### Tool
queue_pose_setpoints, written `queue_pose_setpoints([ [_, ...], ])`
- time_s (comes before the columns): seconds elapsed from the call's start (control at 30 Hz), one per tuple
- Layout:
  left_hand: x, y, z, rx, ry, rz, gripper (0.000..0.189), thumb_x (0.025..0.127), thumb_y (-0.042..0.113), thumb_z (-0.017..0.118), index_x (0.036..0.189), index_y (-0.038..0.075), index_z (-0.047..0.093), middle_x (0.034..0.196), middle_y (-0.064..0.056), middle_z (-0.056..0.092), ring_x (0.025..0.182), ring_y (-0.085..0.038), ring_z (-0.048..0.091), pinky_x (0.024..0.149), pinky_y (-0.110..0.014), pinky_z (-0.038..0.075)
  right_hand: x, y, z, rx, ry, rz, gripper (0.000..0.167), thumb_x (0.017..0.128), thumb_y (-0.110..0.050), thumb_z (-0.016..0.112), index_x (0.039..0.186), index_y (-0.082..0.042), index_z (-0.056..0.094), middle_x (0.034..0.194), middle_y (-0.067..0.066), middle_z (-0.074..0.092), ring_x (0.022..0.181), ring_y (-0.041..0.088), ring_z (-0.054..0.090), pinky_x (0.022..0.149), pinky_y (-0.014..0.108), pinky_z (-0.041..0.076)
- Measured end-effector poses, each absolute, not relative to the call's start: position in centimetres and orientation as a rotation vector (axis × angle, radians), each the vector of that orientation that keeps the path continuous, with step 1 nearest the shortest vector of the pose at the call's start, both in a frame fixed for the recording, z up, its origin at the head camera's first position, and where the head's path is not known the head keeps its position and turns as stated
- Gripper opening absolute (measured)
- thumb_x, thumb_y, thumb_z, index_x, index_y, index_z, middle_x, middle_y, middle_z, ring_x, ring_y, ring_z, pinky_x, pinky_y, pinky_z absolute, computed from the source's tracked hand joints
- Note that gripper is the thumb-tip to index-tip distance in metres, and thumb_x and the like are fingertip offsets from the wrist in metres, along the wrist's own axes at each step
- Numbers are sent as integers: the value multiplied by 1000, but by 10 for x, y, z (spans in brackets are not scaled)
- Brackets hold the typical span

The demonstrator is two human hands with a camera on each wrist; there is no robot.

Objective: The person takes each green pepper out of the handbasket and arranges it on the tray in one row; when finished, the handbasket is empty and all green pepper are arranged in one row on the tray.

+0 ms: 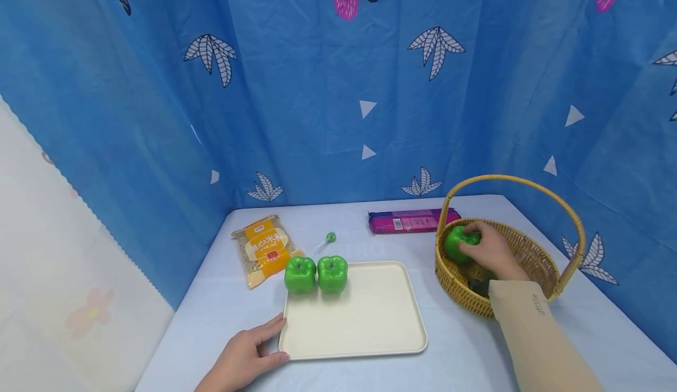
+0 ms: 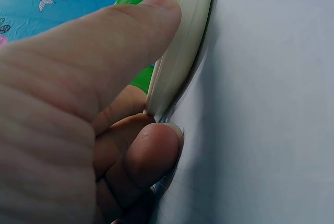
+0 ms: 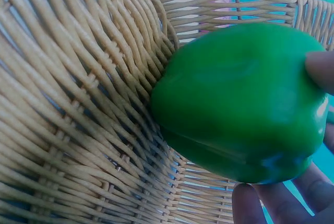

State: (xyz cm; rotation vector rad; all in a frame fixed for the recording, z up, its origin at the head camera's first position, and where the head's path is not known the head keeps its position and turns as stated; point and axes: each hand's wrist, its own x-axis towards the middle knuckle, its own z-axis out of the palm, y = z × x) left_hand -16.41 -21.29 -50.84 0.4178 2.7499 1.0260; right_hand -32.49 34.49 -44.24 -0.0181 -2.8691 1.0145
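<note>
In the wicker basket (image 1: 460,289) at the right, my right hand (image 1: 492,250) holds a glossy green bell pepper (image 3: 240,104), its fingertips spread around one end. The pepper lies close against the woven wall in the right wrist view. My left hand (image 1: 245,351) rests at the near left corner of a cream tray (image 1: 365,321). Its thumb (image 2: 164,10) touches the tray's rim, while other fingers bend beside the edge. Two more green bell peppers, a left one (image 1: 300,275) and a right one (image 1: 332,275), sit side by side at the tray's far left corner.
A yellow-labelled bag of grain (image 1: 267,250) lies behind the tray's left side, near a green lollipop (image 1: 330,238). A purple-pink packet (image 1: 404,221) lies at the back. Something dark (image 1: 478,287) is inside the basket, whose tall handle (image 1: 515,178) arches above. Blue curtain (image 1: 328,86) surrounds the table.
</note>
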Motion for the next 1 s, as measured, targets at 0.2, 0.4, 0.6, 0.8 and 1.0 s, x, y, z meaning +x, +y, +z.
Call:
queue_pose_setpoints([
  [0.2,-163,-213,-509,418,2754,1040,81,83,60,78,148,15,58,153,-2,55,61,-2,49,55,-22,43,-325,345,-439,-8,-2883,1005,57,93,-32,72,135,1,50,136,33,52,114,47,54,92,63,51],
  [0.4,-162,-212,-509,418,2750,1053,81,83,59,78,148,15,58,153,-2,55,61,-3,49,55,-22,43,-323,345,-434,-19,-2904,1008,59,94,-36,72,135,0,50,135,33,52,113,47,54,91,63,51],
  [0.6,-163,-212,-510,434,2741,1054,80,84,60,77,148,16,57,153,-4,55,60,-3,49,56,-23,43,-323,345,-433,-36,-2902,963,58,94,-35,72,134,2,52,134,34,54,113,48,55,89,63,52],
  [0.8,-163,-216,-512,430,2739,1044,80,84,60,77,148,17,57,153,-3,55,60,-3,49,55,-23,43,-319,341,-428,-8,-2851,1004,61,96,-37,70,137,3,51,136,33,54,112,45,58,87,57,55],
  [1.0,-163,-216,-510,430,2729,1056,81,84,59,78,148,15,57,154,-6,54,60,-4,50,56,-23,44,-309,340,-406,6,-2739,1049,61,98,-41,68,138,1,49,140,33,51,112,45,59,82,53,56],
])
